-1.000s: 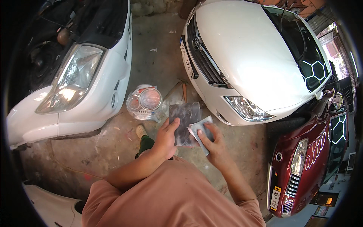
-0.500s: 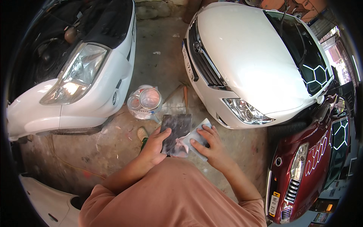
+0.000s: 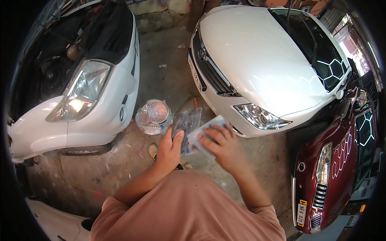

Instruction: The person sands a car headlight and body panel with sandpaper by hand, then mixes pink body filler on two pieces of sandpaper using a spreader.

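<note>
Grey flat spreader (image 3: pixel 200 132) shifted further over dark board (image 3: pixel 189 119), right hand (image 3: pixel 225 149) gripping it; left hand (image 3: pixel 168 151) fingers clasp board. Brace board firmly, keep pressure even.

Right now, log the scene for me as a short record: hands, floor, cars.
Left hand: grips a dark plate
Right hand: holds a pale grey sheet
Overlap: sheet partly covers plate in view; contact unclear
Floor: clear round containers ahead
Car left: white car, engine bay exposed
Car ahead-right: second white car
Car right: maroon car
</note>
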Action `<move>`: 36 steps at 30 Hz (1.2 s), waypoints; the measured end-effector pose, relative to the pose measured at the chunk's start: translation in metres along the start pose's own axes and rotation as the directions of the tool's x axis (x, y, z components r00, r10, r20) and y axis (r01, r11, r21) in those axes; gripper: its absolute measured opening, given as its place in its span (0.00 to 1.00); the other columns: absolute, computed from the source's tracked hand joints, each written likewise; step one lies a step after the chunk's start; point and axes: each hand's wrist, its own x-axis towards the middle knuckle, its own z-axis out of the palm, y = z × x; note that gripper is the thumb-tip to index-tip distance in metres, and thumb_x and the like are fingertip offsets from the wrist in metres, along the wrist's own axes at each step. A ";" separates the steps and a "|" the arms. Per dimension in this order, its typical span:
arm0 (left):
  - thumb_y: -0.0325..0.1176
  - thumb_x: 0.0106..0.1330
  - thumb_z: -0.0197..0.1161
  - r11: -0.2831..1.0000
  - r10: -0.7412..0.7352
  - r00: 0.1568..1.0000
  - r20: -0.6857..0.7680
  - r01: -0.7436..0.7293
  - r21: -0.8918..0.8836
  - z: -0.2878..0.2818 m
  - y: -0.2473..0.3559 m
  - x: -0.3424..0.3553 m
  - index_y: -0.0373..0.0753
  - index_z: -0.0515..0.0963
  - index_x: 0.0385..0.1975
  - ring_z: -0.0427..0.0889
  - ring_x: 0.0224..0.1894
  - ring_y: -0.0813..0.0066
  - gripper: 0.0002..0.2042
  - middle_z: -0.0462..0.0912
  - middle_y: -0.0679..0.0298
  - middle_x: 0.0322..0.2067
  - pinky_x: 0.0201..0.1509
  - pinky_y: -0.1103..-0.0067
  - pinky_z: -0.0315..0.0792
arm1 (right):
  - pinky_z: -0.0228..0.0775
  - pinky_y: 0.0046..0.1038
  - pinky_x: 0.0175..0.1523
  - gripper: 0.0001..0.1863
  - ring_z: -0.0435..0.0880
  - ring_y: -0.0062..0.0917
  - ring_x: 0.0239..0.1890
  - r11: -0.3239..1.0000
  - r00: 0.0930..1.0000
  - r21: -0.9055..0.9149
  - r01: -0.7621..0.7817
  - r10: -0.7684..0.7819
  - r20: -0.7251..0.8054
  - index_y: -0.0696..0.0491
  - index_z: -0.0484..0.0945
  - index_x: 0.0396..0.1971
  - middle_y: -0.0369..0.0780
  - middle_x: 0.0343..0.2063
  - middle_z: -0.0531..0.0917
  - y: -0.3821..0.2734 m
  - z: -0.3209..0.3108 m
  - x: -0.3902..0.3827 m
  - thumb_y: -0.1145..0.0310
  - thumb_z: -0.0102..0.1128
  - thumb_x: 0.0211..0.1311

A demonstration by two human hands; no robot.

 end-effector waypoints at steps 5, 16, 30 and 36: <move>0.37 0.79 0.53 0.994 0.077 0.997 -0.007 -0.077 0.074 0.004 0.005 0.003 0.26 0.71 0.57 0.80 0.42 0.64 0.18 0.82 0.48 0.39 0.49 0.71 0.73 | 0.60 0.54 0.69 0.26 0.73 0.36 0.63 0.979 0.989 0.141 0.147 -0.146 -0.020 0.40 0.78 0.56 0.35 0.58 0.76 -0.021 0.018 -0.025 0.71 0.63 0.54; 0.32 0.77 0.55 0.742 -0.315 0.948 -0.045 0.216 -0.635 0.020 -0.002 0.005 0.35 0.70 0.62 0.79 0.52 0.72 0.17 0.80 0.62 0.51 0.58 0.73 0.74 | 0.60 0.55 0.71 0.27 0.72 0.51 0.62 0.871 0.964 0.476 0.120 0.013 -0.266 0.38 0.81 0.58 0.50 0.57 0.74 -0.045 0.001 -0.028 0.74 0.68 0.58; 0.35 0.76 0.57 0.998 -0.051 0.997 0.061 0.048 0.047 -0.005 0.018 -0.013 0.29 0.74 0.53 0.78 0.42 0.73 0.15 0.82 0.57 0.41 0.51 0.76 0.72 | 0.59 0.55 0.70 0.29 0.73 0.38 0.64 0.998 0.995 0.056 -0.024 0.029 -0.096 0.43 0.79 0.57 0.36 0.57 0.77 0.008 -0.005 -0.012 0.80 0.60 0.51; 0.37 0.77 0.56 0.986 0.123 0.988 -0.099 -0.110 0.129 0.004 0.010 -0.004 0.29 0.73 0.56 0.79 0.41 0.70 0.17 0.82 0.51 0.40 0.50 0.75 0.73 | 0.57 0.55 0.71 0.27 0.73 0.37 0.63 0.970 0.988 0.185 0.157 -0.151 -0.042 0.42 0.80 0.55 0.35 0.56 0.77 -0.029 0.026 -0.030 0.72 0.67 0.51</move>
